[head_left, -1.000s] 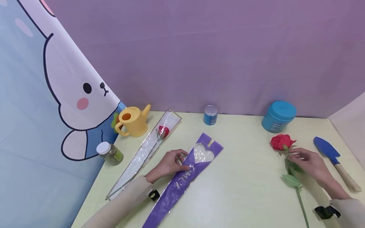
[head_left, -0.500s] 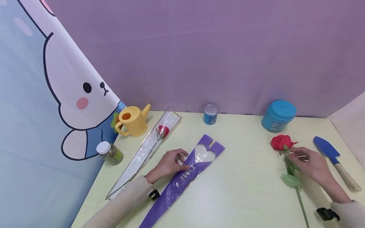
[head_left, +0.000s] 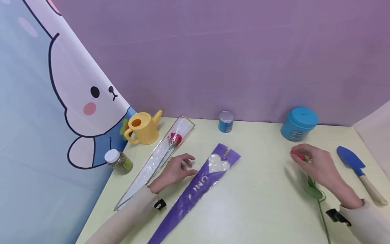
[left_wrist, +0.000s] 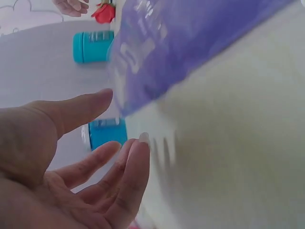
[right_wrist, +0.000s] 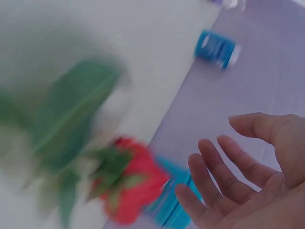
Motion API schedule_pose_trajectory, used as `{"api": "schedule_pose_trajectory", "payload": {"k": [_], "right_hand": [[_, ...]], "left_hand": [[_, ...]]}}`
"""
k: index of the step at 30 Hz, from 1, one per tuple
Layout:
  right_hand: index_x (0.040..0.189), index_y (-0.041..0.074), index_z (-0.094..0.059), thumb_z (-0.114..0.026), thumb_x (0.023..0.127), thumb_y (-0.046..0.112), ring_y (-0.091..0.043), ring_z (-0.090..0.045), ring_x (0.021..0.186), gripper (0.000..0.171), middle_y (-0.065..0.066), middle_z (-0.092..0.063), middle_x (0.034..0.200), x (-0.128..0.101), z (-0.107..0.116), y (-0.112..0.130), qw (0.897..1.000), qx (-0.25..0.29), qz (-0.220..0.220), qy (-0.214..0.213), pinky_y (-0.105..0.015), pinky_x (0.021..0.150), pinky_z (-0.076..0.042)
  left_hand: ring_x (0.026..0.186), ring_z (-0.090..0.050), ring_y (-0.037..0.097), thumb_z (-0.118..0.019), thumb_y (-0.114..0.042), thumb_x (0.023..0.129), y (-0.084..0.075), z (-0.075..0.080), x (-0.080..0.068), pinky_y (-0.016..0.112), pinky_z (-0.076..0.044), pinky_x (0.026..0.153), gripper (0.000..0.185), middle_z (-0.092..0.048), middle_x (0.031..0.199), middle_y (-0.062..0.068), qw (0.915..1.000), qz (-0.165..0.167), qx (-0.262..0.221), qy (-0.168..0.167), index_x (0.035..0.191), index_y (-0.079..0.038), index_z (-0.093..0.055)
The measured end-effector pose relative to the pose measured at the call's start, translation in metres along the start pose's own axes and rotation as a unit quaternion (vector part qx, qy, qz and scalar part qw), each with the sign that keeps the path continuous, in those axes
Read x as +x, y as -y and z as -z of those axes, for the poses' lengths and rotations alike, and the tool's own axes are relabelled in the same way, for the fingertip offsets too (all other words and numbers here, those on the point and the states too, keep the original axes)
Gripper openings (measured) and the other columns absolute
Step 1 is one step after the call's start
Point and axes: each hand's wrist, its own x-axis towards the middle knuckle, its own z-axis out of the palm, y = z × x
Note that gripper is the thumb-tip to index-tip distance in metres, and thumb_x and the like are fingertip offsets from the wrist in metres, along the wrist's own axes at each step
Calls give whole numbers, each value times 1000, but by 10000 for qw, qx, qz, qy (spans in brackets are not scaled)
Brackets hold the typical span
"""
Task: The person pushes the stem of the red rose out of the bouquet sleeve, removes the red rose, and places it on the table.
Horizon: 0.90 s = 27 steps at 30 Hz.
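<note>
The purple flower sleeve (head_left: 198,185) lies flat on the table (head_left: 259,203), with the left hand (head_left: 175,168) just left of it, fingers loose and holding nothing. Right of the sleeve, the right hand (head_left: 317,166) hovers open-fingered over the red rose (head_left: 297,155), covering most of the bloom. Beyond the sleeve stand a small blue can (head_left: 225,121) and a teal jar (head_left: 299,123); a cellophane-wrapped rose (head_left: 161,156) lies to its left.

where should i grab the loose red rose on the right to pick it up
Probably the bare stem below the leaves, coming from above: the rose lies flat, bloom away from the person, and the right hand covers the soft bloom, open. A pinch grip there likely spares the petals.
</note>
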Motion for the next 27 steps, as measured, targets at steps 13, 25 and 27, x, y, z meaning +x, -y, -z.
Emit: {"api": "schedule_pose_trajectory", "payload": {"k": [13, 25, 27], "right_hand": [[121, 5, -71, -74, 96, 10, -35, -74, 104, 25, -17, -76, 115, 56, -57, 105, 9812, 1399, 513, 1228, -44, 81, -65], [129, 0, -65, -67, 100, 12, -32, -73, 106, 32, -19, -76, 116, 83, -149, 191, 9108, 3211, 482, 2550, -42, 94, -61], [135, -3, -60, -65, 101, 11, -38, -72, 110, 37, -24, -73, 122, 86, -164, 203, 8791, 3761, 63, 2927, -43, 96, -61]], "left_hand": [[115, -67, 39, -84, -21, 89, 31, 52, -3, 50, -60, 95, 57, -67, 135, 20, 9944, 28, -151, -1041, 139, -6, -61], [144, -48, 43, -68, -41, 101, 62, 80, -1, 60, -41, 120, 67, -49, 157, 19, 9933, 343, -60, -1098, 153, -6, -44], [145, -47, 44, -59, -45, 105, 66, 82, 0, 61, -39, 120, 65, -49, 157, 22, 9933, 378, -135, -1083, 154, -4, -43]]}}
